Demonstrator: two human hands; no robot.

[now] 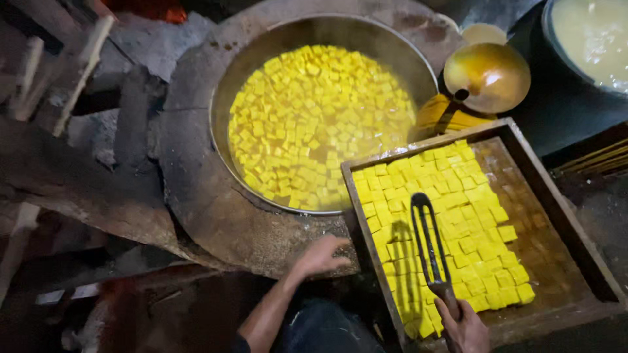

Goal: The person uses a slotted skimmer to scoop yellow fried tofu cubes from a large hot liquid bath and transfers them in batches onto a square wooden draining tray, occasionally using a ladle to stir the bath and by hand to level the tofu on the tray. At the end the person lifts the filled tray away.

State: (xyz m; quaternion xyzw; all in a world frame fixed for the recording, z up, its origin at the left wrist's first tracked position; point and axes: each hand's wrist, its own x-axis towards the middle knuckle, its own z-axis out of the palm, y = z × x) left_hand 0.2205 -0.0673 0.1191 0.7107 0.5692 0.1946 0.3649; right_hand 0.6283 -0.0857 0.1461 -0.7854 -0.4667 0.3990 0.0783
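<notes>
Yellow cubes [451,222] packed in rows across a wooden tray [556,202], seen from the head camera; more yellow cubes afloat in the wide metal pan [261,59] set into a rough stone stove top [196,196] just beside the tray's left edge. Right hand [466,327] at the bottom, fingers wrapped closed around the handle of a dark looped tool [428,242], loop lying flat over the cubes near the tray's middle. Left hand [320,256] spread open, holding nothing, palm down on the stove rim between pan and tray corner. Behind the tray, a golden ladle bowl [487,75]; top right, a dark vat of pale liquid [589,33]. Right part of the tray bare and wet-looking. Risks, judged from this layout: soft cubes likely to crumble under a hard push of the loop; cubes at the near edge liable to spill over the low wall; open left hand close to a pan that may be hot.
</notes>
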